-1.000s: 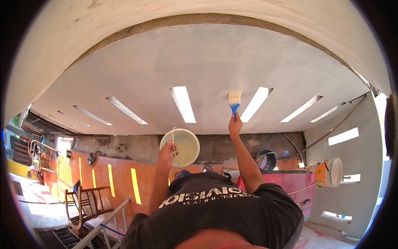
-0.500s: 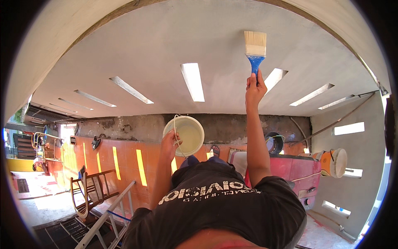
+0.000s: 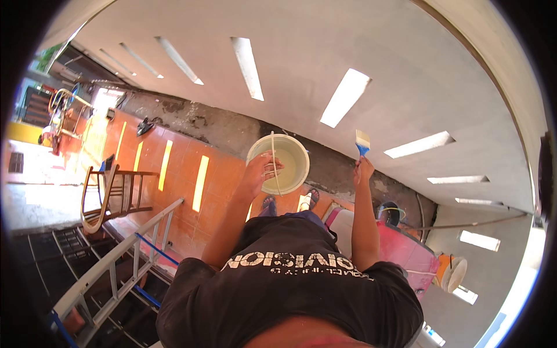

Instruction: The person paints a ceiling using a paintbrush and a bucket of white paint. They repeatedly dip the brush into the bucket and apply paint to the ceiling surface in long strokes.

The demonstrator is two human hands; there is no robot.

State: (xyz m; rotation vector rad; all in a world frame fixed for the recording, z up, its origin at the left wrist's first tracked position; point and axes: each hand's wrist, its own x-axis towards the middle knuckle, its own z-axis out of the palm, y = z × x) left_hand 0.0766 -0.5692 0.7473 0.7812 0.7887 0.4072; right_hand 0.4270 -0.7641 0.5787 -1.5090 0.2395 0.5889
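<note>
Hanging from my left hand (image 3: 264, 171) is a round cream bucket (image 3: 306, 165), its thin handle running up through my curled fingers. Pale, cloudy liquid (image 3: 290, 178) fills part of it. My right hand (image 3: 363, 169) grips a wide paintbrush (image 3: 362, 142) by its blue handle, with the pale bristles pointing up. The brush is in front of the grey plastered wall (image 3: 301, 52); whether it touches the wall I cannot tell. Slanted slots of bright light, one of them a wall opening (image 3: 346, 97), run along the wall.
An aluminium ladder (image 3: 125, 255) and a wooden chair frame (image 3: 119, 191) stand to my left. A dark bucket (image 3: 390, 214), a pink-red bulky object (image 3: 409, 255) and an orange-and-white bucket (image 3: 454, 272) are at right. Orange tiles (image 3: 183, 174) cover the floor, bordered by a rough concrete strip (image 3: 197, 119).
My right hand has come down and nearer with the brush, away from the upper wall. The bucket in my left hand sits slightly further right, and my view has turned.
</note>
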